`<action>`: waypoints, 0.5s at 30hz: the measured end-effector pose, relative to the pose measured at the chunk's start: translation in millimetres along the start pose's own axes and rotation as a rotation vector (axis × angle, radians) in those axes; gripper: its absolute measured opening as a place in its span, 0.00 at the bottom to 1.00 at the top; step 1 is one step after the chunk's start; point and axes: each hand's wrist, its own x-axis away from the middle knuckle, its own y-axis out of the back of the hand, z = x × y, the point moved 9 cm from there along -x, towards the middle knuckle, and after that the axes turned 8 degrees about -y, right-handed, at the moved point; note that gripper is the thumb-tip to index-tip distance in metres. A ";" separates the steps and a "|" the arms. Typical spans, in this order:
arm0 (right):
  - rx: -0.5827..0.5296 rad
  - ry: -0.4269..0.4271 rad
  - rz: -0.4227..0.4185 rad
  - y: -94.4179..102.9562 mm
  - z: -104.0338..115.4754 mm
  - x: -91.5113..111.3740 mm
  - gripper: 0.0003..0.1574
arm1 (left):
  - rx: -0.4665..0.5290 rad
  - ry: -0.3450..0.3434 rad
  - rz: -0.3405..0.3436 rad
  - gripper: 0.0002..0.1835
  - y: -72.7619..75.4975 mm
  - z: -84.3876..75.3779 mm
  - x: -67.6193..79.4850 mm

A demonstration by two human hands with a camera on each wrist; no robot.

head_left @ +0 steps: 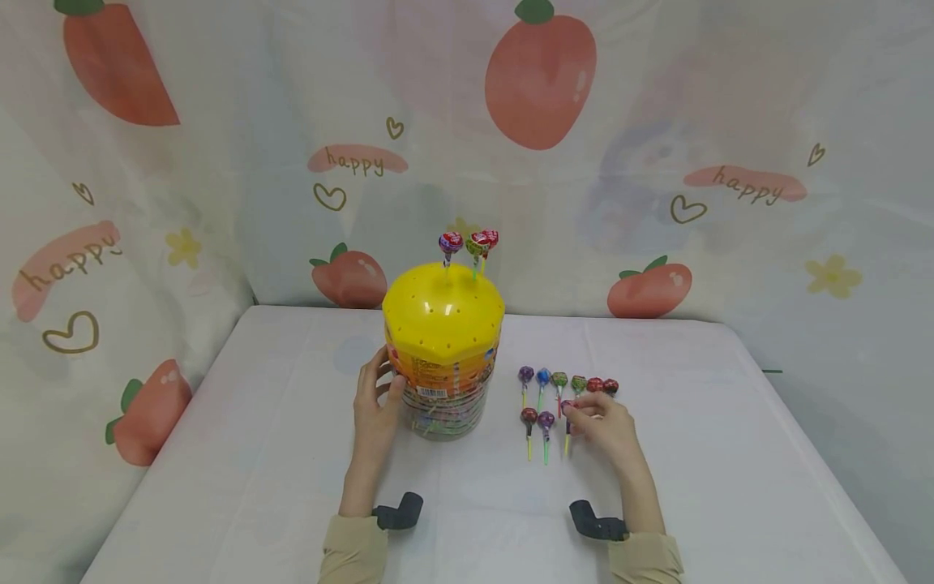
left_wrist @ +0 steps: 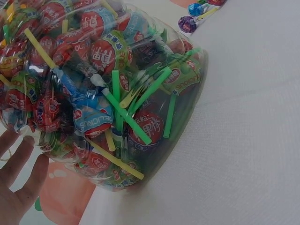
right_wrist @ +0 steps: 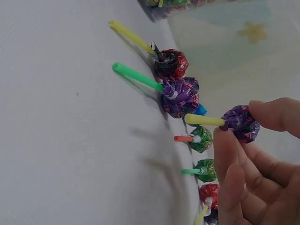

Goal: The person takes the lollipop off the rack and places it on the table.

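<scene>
A large clear jar (head_left: 445,414) with a yellow domed lid (head_left: 441,312) stands upright on the table, full of wrapped lollipops. My left hand (head_left: 375,414) rests against its left side, and in the left wrist view the fingers (left_wrist: 35,173) lie fairly straight at the jar wall. Between thumb and fingertips my right hand (head_left: 606,422) pinches a purple-wrapped lollipop (right_wrist: 241,123) by its head, its yellow stick (right_wrist: 205,120) sticking out. Beside that hand lie a dark red lollipop (head_left: 529,416) and a purple lollipop (head_left: 546,420).
Behind my right hand runs a row of several lollipops, among them a blue one (head_left: 543,376) and a green one (head_left: 559,379). Three lollipops, including a purple one (head_left: 451,242), stand upright in the perforated lid. A printed cloth (head_left: 540,203) hangs behind the white table (head_left: 277,454).
</scene>
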 end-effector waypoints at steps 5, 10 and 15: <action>0.021 -0.047 0.048 -8.3 -7.6 -1.1 0.21 | 0.006 0.002 -0.003 0.28 0.6 0.0 -0.2; 0.008 -0.072 0.061 -13.5 -12.8 -2.1 0.22 | -0.001 -0.006 -0.009 0.28 1.1 -0.5 -0.9; 0.006 -0.074 0.066 -17.2 -15.5 -2.6 0.21 | -0.012 -0.003 -0.003 0.29 0.8 0.3 -0.8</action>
